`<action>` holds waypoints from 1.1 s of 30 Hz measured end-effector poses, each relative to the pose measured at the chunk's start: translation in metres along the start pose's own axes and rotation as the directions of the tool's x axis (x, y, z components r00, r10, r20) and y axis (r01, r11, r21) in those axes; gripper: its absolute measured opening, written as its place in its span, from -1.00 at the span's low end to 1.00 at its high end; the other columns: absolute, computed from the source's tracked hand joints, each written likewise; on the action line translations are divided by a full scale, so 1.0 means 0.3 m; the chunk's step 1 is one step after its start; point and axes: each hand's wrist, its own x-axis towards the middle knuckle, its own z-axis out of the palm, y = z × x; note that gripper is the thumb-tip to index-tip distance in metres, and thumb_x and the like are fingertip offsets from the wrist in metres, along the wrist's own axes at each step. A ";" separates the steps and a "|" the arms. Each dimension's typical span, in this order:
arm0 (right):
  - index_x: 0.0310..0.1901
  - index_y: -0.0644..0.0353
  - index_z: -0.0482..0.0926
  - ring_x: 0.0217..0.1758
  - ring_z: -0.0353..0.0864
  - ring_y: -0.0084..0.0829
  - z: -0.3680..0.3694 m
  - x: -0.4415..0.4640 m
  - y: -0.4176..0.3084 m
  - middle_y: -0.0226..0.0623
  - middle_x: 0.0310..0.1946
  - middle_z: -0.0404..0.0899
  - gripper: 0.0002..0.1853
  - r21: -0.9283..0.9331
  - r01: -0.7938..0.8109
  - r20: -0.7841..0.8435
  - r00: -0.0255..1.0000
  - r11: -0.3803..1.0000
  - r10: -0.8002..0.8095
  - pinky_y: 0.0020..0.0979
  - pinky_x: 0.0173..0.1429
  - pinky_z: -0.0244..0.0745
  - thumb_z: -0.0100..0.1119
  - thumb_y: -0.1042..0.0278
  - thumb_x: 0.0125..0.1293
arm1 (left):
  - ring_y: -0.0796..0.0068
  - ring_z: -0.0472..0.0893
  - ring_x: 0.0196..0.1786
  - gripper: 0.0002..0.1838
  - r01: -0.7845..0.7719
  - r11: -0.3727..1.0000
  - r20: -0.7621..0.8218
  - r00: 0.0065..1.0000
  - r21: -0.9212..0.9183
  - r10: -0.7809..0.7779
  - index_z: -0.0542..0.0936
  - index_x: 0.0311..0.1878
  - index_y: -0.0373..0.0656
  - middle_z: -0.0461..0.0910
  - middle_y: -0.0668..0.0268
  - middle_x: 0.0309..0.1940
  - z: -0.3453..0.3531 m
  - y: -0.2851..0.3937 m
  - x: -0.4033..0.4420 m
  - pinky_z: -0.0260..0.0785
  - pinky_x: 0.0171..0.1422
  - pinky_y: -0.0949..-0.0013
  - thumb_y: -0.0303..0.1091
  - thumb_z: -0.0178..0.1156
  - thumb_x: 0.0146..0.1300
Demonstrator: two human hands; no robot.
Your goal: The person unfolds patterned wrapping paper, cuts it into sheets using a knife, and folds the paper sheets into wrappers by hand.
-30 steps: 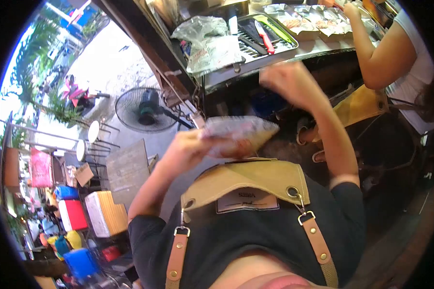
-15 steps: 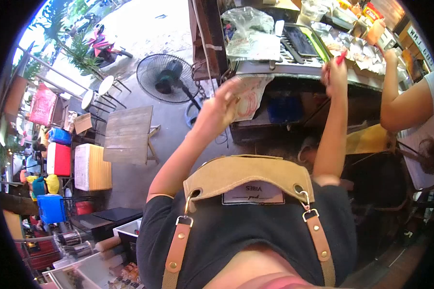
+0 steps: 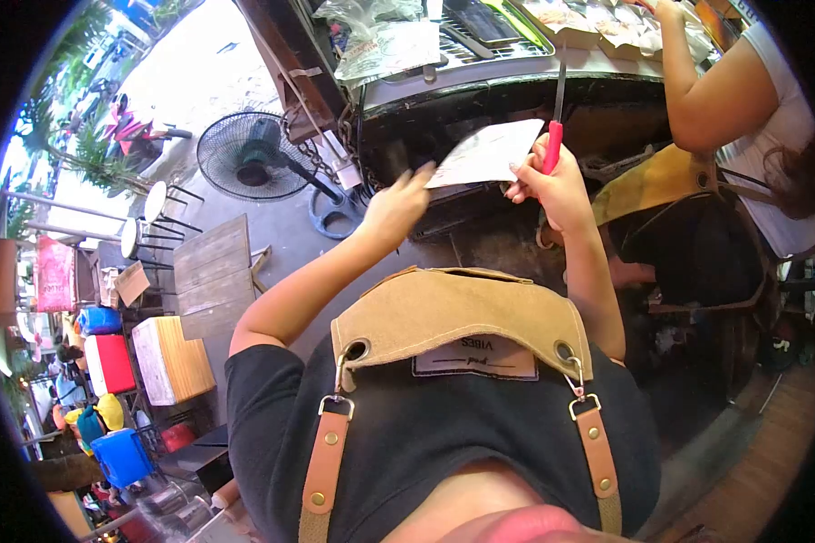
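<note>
Snugly, the right hand (image 3: 566,192) holds the knife (image 3: 553,147) and light, floppy-looking paper (image 3: 491,156) by its edge, best there; left hand (image 3: 397,213) bent, grip unclear.

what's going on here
Someone in a tan apron grips a red-handled knife in the right hand, whose thumb is also at one end of a pale sheet. The left hand has its fingers at the sheet's other end. Beside them, a co-worker reaches toward boxes of what looks like food.
</note>
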 end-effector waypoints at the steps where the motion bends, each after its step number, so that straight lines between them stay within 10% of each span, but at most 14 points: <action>1: -0.28 0.21 0.19 -0.62 0.59 -0.42 -0.013 0.004 0.004 -0.35 -0.59 0.41 -0.75 -0.069 0.008 -0.025 1.000 0.998 -0.010 -0.52 -0.59 0.51 0.08 0.66 0.18 | 0.16 0.56 0.01 -0.73 0.132 0.986 0.416 0.906 -0.102 -0.079 0.60 -0.21 -0.25 0.35 0.11 0.22 0.048 -0.033 -0.051 0.46 0.02 0.33 -0.52 0.16 -0.06; 2: -0.28 0.21 0.19 -0.62 0.59 -0.42 -0.012 0.001 0.006 -0.35 -0.59 0.41 -0.75 -0.068 0.015 -0.030 0.999 0.998 -0.017 -0.52 -0.59 0.51 0.08 0.66 0.18 | 0.14 0.59 -0.04 -0.67 0.289 0.948 0.760 0.644 -0.134 -0.089 0.59 -0.11 -0.21 0.36 0.10 0.21 0.075 -0.050 -0.086 0.46 0.02 0.33 -0.54 0.15 -0.03; 3: -0.28 0.22 0.20 -0.62 0.58 -0.44 -0.003 -0.003 0.009 -0.36 -0.59 0.40 -0.76 -0.128 0.023 -0.024 0.999 0.991 -0.027 -0.53 -0.59 0.50 0.09 0.65 0.19 | 0.22 0.63 -0.12 -0.64 0.266 0.800 0.613 0.775 -0.538 0.154 0.49 0.04 -0.11 0.44 0.12 0.12 0.077 -0.034 -0.110 0.46 -0.02 0.33 -0.48 0.13 0.12; 5: -0.29 0.24 0.23 -0.62 0.56 -0.52 0.027 -0.019 -0.001 -0.39 -0.58 0.37 -0.79 -0.198 0.059 0.004 0.998 0.978 -0.059 -0.56 -0.59 0.46 0.09 0.62 0.21 | 0.19 0.57 0.00 -0.30 0.500 -0.102 0.490 0.865 -0.860 0.113 -0.17 0.40 0.09 0.35 -0.01 0.18 -0.083 0.103 -0.052 0.43 0.03 0.19 -0.23 0.01 0.36; 8: -0.29 0.23 0.24 -0.60 0.55 -0.57 0.084 -0.051 -0.056 -0.40 -0.56 0.38 -0.80 -0.229 0.140 0.022 0.990 0.963 -0.139 -0.58 -0.58 0.45 0.10 0.60 0.22 | 0.19 0.45 0.13 -0.19 0.348 -0.623 0.290 0.937 -0.701 0.197 -0.47 0.36 0.57 0.21 0.04 0.25 -0.213 0.192 0.052 0.21 0.27 0.05 0.21 -0.13 0.30; 10: -0.29 0.23 0.26 -0.59 0.53 -0.60 0.103 -0.076 -0.105 -0.41 -0.55 0.38 -0.81 -0.254 0.150 0.040 0.989 0.956 -0.144 -0.60 -0.57 0.44 0.09 0.60 0.22 | 0.31 0.45 0.05 -0.27 0.096 -0.754 0.111 0.993 -0.650 0.031 -0.26 0.45 0.31 0.30 0.13 0.16 -0.212 0.235 0.122 0.20 0.27 0.13 0.12 -0.13 0.35; 14: -0.37 0.12 0.15 -0.58 0.52 -0.59 0.097 -0.102 -0.150 -0.37 -0.51 0.41 -0.68 -0.153 0.170 0.020 0.985 0.973 -0.169 -0.62 -0.59 0.39 0.14 0.66 0.17 | 0.39 0.41 0.03 -0.40 -0.054 -0.763 0.020 0.996 -0.644 -0.087 0.01 0.43 -0.07 0.36 0.20 0.06 -0.178 0.227 0.224 0.19 0.28 0.22 -0.15 -0.10 0.39; 18: -0.35 0.11 0.19 -0.61 0.39 -0.71 0.061 -0.140 -0.142 -0.36 -0.49 0.43 -0.62 -0.119 0.171 -0.005 0.985 0.978 -0.172 -0.69 -0.59 0.26 0.24 0.67 0.06 | 0.53 0.34 0.18 -0.49 -0.340 -0.307 -0.172 0.869 -0.889 -0.464 0.17 0.34 -0.29 0.32 0.22 0.19 -0.272 0.239 0.287 0.13 0.29 0.46 -0.54 -0.08 0.31; 21: -0.29 0.20 0.30 -0.60 0.37 -0.72 0.004 -0.210 -0.167 -0.42 -0.55 0.40 -0.78 -0.387 0.124 -0.025 0.989 0.914 -0.144 -0.65 -0.54 0.31 0.21 0.46 0.19 | 0.59 0.40 0.10 -0.47 -0.402 -0.430 -0.138 0.840 -0.809 -0.525 0.14 0.33 -0.31 0.33 0.21 0.19 -0.352 0.160 0.328 0.28 0.14 0.50 -0.59 -0.06 0.29; 24: -0.22 0.26 0.35 -0.62 0.34 -0.72 -0.022 -0.244 -0.135 -0.46 -0.58 0.36 -0.82 -0.003 0.119 0.039 0.992 0.993 -0.119 -0.64 -0.51 0.34 0.07 0.34 0.33 | 0.67 0.45 -0.07 -0.49 -0.422 -0.555 -0.070 0.836 -0.717 -0.545 0.24 0.31 -0.18 0.38 0.28 0.14 -0.414 0.122 0.361 0.34 -0.05 0.56 -0.56 -0.02 0.27; 26: -0.12 0.32 0.36 -0.63 0.37 -0.70 0.044 -0.281 -0.177 -0.49 -0.62 0.31 -0.78 -0.328 0.165 -0.096 0.974 0.930 -0.207 -0.61 -0.50 0.37 -0.09 0.29 0.41 | 0.67 0.45 -0.09 -0.52 -0.447 -0.553 -0.084 0.825 -0.703 -0.559 0.28 0.29 -0.16 0.41 0.30 0.12 -0.434 0.125 0.389 0.34 -0.06 0.56 -0.54 -0.01 0.28; 33: -0.02 0.37 0.37 -0.55 0.50 -0.56 0.084 -0.329 -0.250 -0.24 -0.53 0.50 -0.76 -0.509 0.195 -0.050 0.966 0.838 -0.255 -0.49 -0.41 0.43 0.00 0.43 0.34 | 0.70 0.48 -0.22 -0.67 -0.518 -0.531 -0.065 0.754 -0.671 -0.653 0.44 0.15 -0.15 0.51 0.36 0.00 -0.483 0.172 0.476 0.35 -0.09 0.55 -0.47 -0.04 0.33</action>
